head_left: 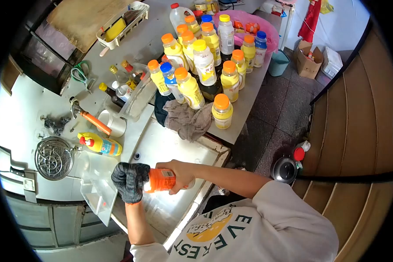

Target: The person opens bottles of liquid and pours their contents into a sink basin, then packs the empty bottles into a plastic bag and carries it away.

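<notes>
A bottle with an orange label (160, 180) lies sideways between my hands, above the white sink (183, 150). My left hand (130, 180), in a dark grey knitted glove, is closed round its left end, hiding that end. Bare, my right hand (182, 175) wraps round the other end. Beyond the sink, a crumpled grey-brown cloth (187, 120) lies at the counter's edge. Beside the cloth stands a yellow-labelled bottle with an orange cap (222, 112). Behind it are several more bottles (204, 63) with orange, yellow and blue caps.
Left of the sink are a clear plastic container (98, 174), a yellow detergent bottle (101, 145), a white cup (112, 123) and an orange-handled hammer (89, 117). Green-handled scissors (81, 75) lie farther back. A pink basin (268, 32) sits behind the bottles, and a bin (279, 64) stands on the floor.
</notes>
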`<control>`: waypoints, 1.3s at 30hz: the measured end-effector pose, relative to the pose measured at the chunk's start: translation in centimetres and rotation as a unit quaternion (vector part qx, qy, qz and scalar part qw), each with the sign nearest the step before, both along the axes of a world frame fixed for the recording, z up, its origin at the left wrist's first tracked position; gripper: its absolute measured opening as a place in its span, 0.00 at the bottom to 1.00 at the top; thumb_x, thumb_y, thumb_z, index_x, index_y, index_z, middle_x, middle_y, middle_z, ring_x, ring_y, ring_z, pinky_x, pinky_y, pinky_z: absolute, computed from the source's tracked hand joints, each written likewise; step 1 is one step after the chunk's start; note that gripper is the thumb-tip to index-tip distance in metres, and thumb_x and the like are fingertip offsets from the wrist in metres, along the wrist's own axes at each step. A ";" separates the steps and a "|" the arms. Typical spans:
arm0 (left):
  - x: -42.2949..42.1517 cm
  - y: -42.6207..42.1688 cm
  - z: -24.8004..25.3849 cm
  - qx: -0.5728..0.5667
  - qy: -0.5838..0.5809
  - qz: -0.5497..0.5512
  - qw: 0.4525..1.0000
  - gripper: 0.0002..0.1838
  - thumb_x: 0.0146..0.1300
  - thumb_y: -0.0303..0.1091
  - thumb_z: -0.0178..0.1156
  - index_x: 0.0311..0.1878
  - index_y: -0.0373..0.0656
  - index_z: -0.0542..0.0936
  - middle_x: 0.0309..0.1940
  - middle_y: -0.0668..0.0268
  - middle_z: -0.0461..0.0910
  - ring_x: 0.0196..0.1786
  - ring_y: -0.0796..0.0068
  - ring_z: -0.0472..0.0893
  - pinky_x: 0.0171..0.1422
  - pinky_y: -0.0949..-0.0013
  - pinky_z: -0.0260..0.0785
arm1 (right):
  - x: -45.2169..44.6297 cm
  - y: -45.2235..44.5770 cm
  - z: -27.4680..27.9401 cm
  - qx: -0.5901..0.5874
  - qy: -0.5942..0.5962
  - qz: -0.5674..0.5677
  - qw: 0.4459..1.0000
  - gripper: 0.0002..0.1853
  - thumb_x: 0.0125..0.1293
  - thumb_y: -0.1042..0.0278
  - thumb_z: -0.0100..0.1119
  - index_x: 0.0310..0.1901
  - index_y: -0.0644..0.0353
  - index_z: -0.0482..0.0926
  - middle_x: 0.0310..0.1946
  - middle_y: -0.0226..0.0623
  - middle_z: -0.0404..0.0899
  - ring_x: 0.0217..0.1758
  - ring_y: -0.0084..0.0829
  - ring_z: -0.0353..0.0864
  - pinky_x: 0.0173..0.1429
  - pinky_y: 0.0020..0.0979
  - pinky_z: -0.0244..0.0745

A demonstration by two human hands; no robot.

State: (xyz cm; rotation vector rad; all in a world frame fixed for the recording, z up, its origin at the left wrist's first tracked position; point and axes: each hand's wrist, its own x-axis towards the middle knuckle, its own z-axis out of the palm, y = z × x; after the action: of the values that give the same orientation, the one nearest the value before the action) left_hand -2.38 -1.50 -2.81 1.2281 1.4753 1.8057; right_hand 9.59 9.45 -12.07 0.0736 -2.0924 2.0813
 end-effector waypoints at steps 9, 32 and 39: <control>-1.3 1.9 -5.5 -0.036 -0.072 0.117 0.990 0.09 0.59 0.30 0.56 0.25 0.41 0.69 0.16 0.68 0.72 0.17 0.76 0.73 0.30 0.66 0.74 | 0.6 -2.1 -3.3 0.190 -0.089 -0.235 0.949 0.31 0.35 0.58 0.67 0.44 0.57 0.66 0.30 0.44 0.77 0.34 0.44 0.78 0.38 0.36 0.72; -5.2 -1.1 -3.7 -0.274 0.233 -0.103 0.927 0.23 0.50 0.23 0.63 0.51 0.39 0.69 0.44 0.63 0.75 0.47 0.73 0.75 0.53 0.71 0.68 | 5.5 -0.4 -4.5 0.248 -0.137 -0.256 0.924 0.35 0.35 0.55 0.68 0.46 0.57 0.64 0.30 0.43 0.77 0.36 0.45 0.78 0.40 0.38 0.71; -10.6 -7.9 -15.3 -0.345 0.353 0.048 0.868 0.23 0.51 0.36 0.64 0.47 0.37 0.69 0.37 0.59 0.76 0.41 0.64 0.75 0.49 0.67 0.68 | 6.5 -0.2 -5.2 0.380 -0.345 -0.256 0.819 0.29 0.39 0.63 0.65 0.44 0.58 0.63 0.30 0.49 0.75 0.35 0.46 0.78 0.35 0.42 0.72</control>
State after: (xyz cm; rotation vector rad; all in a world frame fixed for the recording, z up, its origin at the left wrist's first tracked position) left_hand -13.02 -9.37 -18.10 1.4737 2.3261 0.6945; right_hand 16.12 9.23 -17.29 -1.1492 -2.7693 0.9111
